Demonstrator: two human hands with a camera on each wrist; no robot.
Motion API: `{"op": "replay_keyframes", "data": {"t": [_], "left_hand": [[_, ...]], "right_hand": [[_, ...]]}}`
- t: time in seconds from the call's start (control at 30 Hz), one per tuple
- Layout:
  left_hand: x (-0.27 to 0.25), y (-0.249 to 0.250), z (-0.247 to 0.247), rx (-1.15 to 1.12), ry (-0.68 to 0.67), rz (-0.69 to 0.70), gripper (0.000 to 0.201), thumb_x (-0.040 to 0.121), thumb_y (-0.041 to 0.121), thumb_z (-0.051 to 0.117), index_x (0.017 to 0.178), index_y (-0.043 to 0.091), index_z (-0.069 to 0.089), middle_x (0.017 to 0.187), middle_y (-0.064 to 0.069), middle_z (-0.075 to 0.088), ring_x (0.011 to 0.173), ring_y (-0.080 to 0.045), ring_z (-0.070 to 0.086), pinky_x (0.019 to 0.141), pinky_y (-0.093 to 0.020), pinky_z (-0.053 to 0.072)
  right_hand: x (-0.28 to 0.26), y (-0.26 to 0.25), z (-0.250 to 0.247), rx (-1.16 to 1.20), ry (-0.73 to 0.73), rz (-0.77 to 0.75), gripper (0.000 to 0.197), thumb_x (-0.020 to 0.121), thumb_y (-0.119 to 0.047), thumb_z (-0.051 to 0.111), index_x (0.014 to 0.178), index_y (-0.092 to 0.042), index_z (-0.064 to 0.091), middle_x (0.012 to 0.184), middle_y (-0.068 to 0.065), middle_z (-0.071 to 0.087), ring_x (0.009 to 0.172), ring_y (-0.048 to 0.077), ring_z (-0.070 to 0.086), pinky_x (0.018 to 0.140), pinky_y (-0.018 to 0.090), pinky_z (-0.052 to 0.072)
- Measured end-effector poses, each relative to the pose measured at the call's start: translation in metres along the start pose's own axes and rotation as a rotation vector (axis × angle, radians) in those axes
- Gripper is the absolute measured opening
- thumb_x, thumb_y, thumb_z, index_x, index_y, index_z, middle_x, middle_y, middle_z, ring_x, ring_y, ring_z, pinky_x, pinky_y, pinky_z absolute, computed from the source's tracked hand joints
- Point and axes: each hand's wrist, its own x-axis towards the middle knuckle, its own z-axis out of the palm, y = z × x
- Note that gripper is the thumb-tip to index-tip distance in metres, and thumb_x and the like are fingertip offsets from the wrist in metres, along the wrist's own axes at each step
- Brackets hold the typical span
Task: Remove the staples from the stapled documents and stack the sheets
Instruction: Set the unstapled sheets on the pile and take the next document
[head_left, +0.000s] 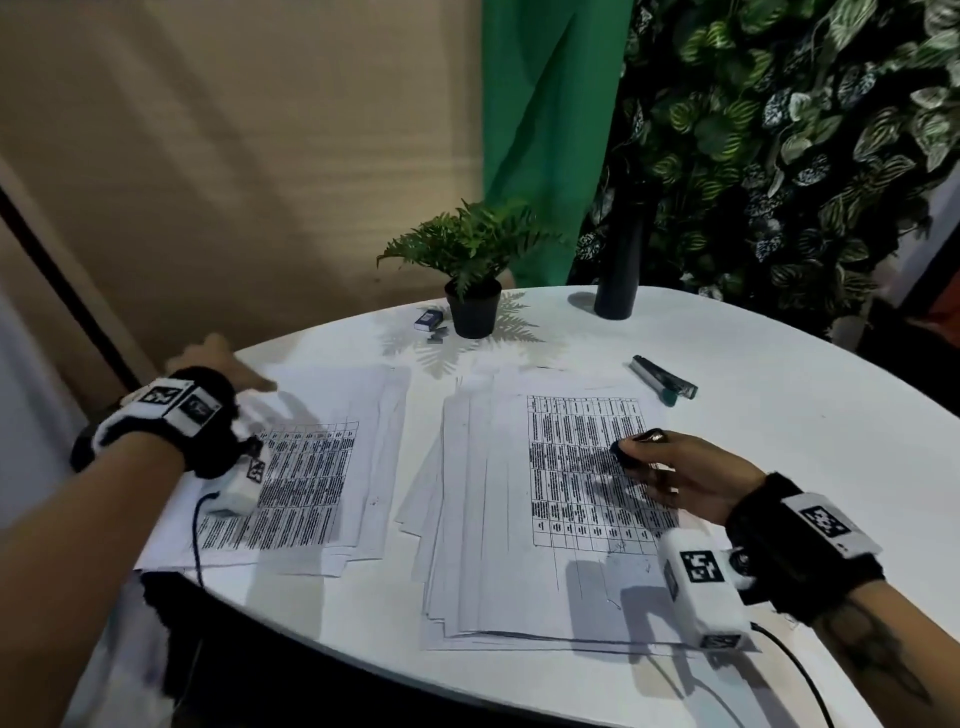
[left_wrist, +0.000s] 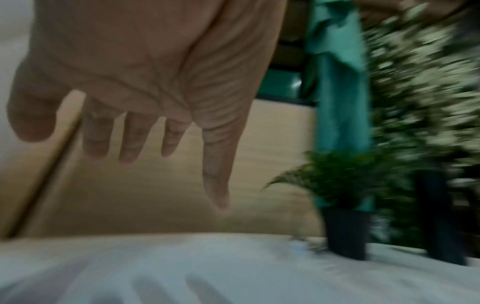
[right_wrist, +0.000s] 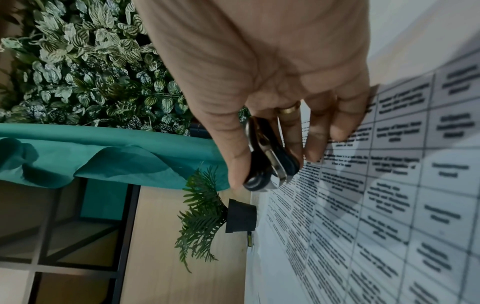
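The right hand (head_left: 675, 475) pinches a small black staple remover (right_wrist: 270, 162) between thumb and fingers, its metal claws pointing down at the right pile of sheets (head_left: 519, 545), which lies fanned near the table's front edge. The left hand (left_wrist: 145, 82) holds nothing, fingers spread and straight, hovering over the far left corner of the left pile (head_left: 311, 467), which sits by the left edge of the white round table (head_left: 779, 441). Which pile holds the stapled documents and which the freed sheets I cannot tell; no staple is plainly visible. The paper looks thin, light and limp, apt to slide on the smooth top and to tear at a stapled corner, so a flat palm pressing near that corner, with the claws slid under the staple, seems the safest hold. Toward the back edge stand a potted fern (head_left: 470, 275), a dark bottle (head_left: 621, 270), a small staple box (head_left: 430, 318) and, to the right, a stapler (head_left: 662, 379).
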Motion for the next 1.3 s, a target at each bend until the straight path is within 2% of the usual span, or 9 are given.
{"op": "replay_keyframes", "data": {"t": [0.1, 0.27, 0.43, 0.53, 0.63, 0.8, 0.9, 1.0, 1.3], "left_hand": [[-0.034, 0.063, 0.009, 0.085, 0.034, 0.216, 0.087, 0.069, 0.047, 0.078, 0.138, 0.008, 0.042, 0.142, -0.018, 0.043, 0.130, -0.039, 0.040, 0.106, -0.045, 0.036], [-0.089, 0.160, 0.064, -0.026, -0.328, 0.444, 0.063, 0.078, 0.037, 0.075, 0.125, 0.001, 0.053, 0.135, -0.014, 0.052, 0.123, -0.029, 0.048, 0.098, -0.030, 0.038], [-0.108, 0.194, 0.097, -0.117, -0.505, 0.391, 0.048, 0.079, 0.026, 0.075, 0.113, -0.005, 0.062, 0.109, -0.018, 0.065, 0.086, -0.024, 0.056, 0.075, -0.027, 0.043], [-0.114, 0.198, 0.103, -0.125, -0.561, 0.344, 0.046, 0.084, 0.021, 0.071, 0.119, -0.006, 0.058, 0.126, -0.016, 0.060, 0.102, -0.025, 0.057, 0.094, -0.032, 0.044], [-0.117, 0.196, 0.102, -0.153, -0.593, 0.325, 0.040, 0.085, 0.022, 0.069, 0.113, -0.006, 0.062, 0.123, -0.020, 0.061, 0.116, -0.030, 0.056, 0.083, -0.030, 0.041], [-0.119, 0.179, 0.108, -0.275, -0.636, 0.244, 0.033, 0.080, 0.020, 0.075, 0.060, 0.006, 0.052, 0.051, -0.007, 0.054, 0.053, -0.022, 0.051, 0.056, -0.023, 0.041], [-0.119, 0.161, 0.122, -0.528, -0.746, 0.184, 0.025, 0.080, 0.005, 0.072, 0.068, 0.006, 0.051, 0.062, -0.010, 0.059, 0.052, -0.019, 0.057, 0.046, -0.020, 0.050], [-0.118, 0.153, 0.128, -0.640, -0.720, 0.286, 0.018, 0.079, 0.003, 0.073, 0.087, 0.003, 0.057, 0.087, -0.018, 0.059, 0.069, -0.025, 0.060, 0.055, -0.023, 0.057], [-0.134, 0.159, 0.073, -0.919, -0.406, 0.655, 0.009, 0.078, 0.000, 0.072, 0.081, -0.004, 0.065, 0.059, -0.003, 0.065, 0.050, -0.008, 0.059, 0.049, -0.016, 0.046]], "right_hand": [[0.000, 0.002, 0.002, -0.008, 0.006, -0.002, 0.006, 0.084, -0.016, 0.066, 0.085, -0.018, 0.060, 0.069, -0.007, 0.067, 0.062, 0.003, 0.057, 0.053, 0.016, 0.037], [0.000, 0.004, 0.006, -0.022, 0.010, -0.027, 0.007, 0.084, -0.014, 0.066, 0.084, -0.016, 0.059, 0.070, -0.004, 0.067, 0.062, 0.003, 0.058, 0.055, 0.018, 0.035], [0.001, 0.008, 0.007, -0.034, 0.012, -0.051, 0.008, 0.084, -0.012, 0.067, 0.084, -0.015, 0.059, 0.068, -0.004, 0.065, 0.061, 0.003, 0.053, 0.050, 0.014, 0.035], [0.002, 0.009, 0.006, -0.030, 0.008, -0.058, 0.009, 0.083, -0.011, 0.067, 0.087, -0.013, 0.059, 0.073, -0.002, 0.062, 0.062, 0.004, 0.053, 0.049, 0.014, 0.035], [0.004, 0.010, 0.006, -0.022, 0.003, -0.065, 0.009, 0.083, -0.010, 0.067, 0.088, -0.012, 0.059, 0.072, -0.003, 0.063, 0.057, 0.001, 0.054, 0.049, 0.013, 0.035], [0.005, 0.012, 0.005, -0.004, -0.002, -0.083, 0.007, 0.084, -0.008, 0.066, 0.087, -0.011, 0.059, 0.074, 0.000, 0.062, 0.065, 0.005, 0.052, 0.053, 0.017, 0.034], [0.006, 0.014, 0.004, 0.004, -0.001, -0.082, 0.008, 0.083, -0.008, 0.067, 0.087, -0.011, 0.060, 0.073, 0.000, 0.063, 0.064, 0.006, 0.051, 0.055, 0.018, 0.034], [0.006, 0.012, 0.002, 0.024, 0.021, -0.077, 0.014, 0.080, -0.009, 0.070, 0.091, -0.011, 0.062, 0.071, -0.001, 0.066, 0.058, 0.004, 0.054, 0.050, 0.016, 0.036], [-0.003, -0.050, -0.027, 0.271, 0.117, -0.327, 0.036, 0.056, -0.019, 0.075, 0.091, -0.014, 0.064, 0.075, -0.004, 0.071, 0.067, 0.004, 0.063, 0.051, 0.011, 0.048]]}}
